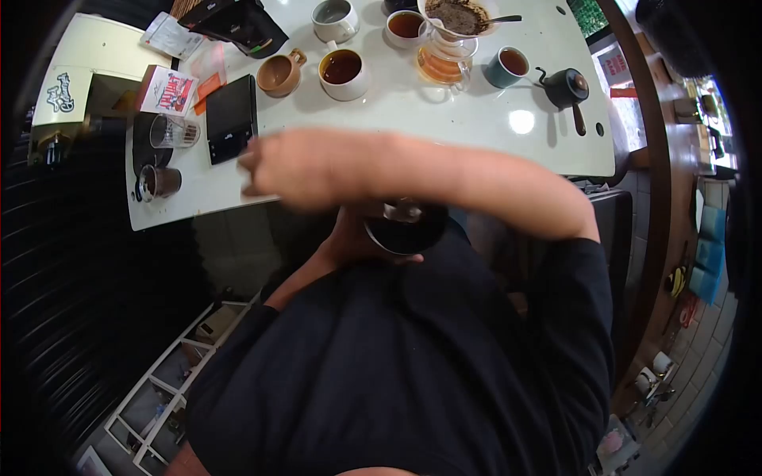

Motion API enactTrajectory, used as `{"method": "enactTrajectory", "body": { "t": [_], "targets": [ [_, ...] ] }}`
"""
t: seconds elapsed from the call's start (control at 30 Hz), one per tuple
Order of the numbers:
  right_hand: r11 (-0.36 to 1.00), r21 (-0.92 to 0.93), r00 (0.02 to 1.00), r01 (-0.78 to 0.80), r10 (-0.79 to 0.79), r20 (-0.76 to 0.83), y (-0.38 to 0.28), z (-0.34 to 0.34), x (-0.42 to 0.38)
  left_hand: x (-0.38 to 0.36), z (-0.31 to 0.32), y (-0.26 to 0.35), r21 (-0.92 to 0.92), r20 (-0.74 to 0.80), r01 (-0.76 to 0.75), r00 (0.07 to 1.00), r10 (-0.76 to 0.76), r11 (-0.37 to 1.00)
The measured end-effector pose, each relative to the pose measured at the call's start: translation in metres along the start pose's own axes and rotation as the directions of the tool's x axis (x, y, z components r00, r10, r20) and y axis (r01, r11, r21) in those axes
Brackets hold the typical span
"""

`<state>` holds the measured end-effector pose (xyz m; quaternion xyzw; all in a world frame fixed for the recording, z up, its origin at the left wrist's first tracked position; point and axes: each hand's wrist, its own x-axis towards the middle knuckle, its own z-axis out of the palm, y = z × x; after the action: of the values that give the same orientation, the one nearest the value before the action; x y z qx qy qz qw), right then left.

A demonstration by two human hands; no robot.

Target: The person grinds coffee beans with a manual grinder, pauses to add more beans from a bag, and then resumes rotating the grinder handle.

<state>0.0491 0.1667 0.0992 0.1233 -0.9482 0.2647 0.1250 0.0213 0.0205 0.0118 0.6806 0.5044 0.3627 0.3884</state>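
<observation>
My right hand [294,170] is blurred, held over the table's front edge beside the black flat scale [231,119]; whether its fingers hold anything is unclear. Below my right forearm, my left hand [347,236] is wrapped round a dark round container [409,232] with a pale rim, close to my body. My forearm hides part of that container. Left of the scale are a clear glass [173,132] and a glass with brown contents [162,182]. A brown cup [278,75] and a white mug with dark liquid [342,73] sit beyond my right hand.
On the white table [444,127] are a glass server [444,65] under a dripper with grounds [459,16], a teal cup [508,67], a white cup [406,28], a grey mug [335,21], a dark handled pot [566,88], a box [168,91] and a black bag [234,25].
</observation>
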Motion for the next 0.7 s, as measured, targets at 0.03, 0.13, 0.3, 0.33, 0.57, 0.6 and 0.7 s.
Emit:
{"method": "enactTrajectory", "body": {
  "t": [0.03,0.13,0.3,0.33,0.57,0.6,0.7],
  "targets": [
    [0.992,0.084,0.995,-0.095,0.096,-0.009,0.025,-0.003,0.001,-0.004,0.005,-0.022,-0.321,-0.135,0.032,0.988,-0.079,0.946],
    [0.953,0.119,0.957,-0.278,0.286,-0.054,0.053,-0.02,-0.042,-0.041,0.023,-0.064,-0.306,-0.245,0.094,0.954,-0.173,0.947],
    [0.857,0.276,0.865,-0.435,0.483,-0.136,0.029,-0.019,-0.13,-0.021,0.008,-0.042,-0.677,-0.311,0.11,0.854,-0.418,0.728],
    [0.849,0.297,0.859,-0.437,0.492,-0.142,0.016,-0.018,-0.142,-0.015,0.008,-0.04,-0.612,-0.391,0.022,0.861,-0.326,0.791],
    [0.984,0.072,0.973,-0.165,0.175,-0.152,-0.069,-0.015,-0.123,0.0,-0.004,-0.03,-0.685,-0.266,0.065,0.905,-0.331,0.726],
    [0.984,0.176,0.985,-0.034,0.063,-0.163,-0.067,-0.012,-0.113,0.002,0.003,-0.036,-0.809,-0.231,0.108,0.845,-0.482,0.577],
    [0.91,0.303,0.949,0.283,-0.218,-0.229,-0.077,0.026,-0.072,0.031,0.009,0.009,-0.034,-0.47,-0.125,0.878,0.095,0.992]
  ]
}}
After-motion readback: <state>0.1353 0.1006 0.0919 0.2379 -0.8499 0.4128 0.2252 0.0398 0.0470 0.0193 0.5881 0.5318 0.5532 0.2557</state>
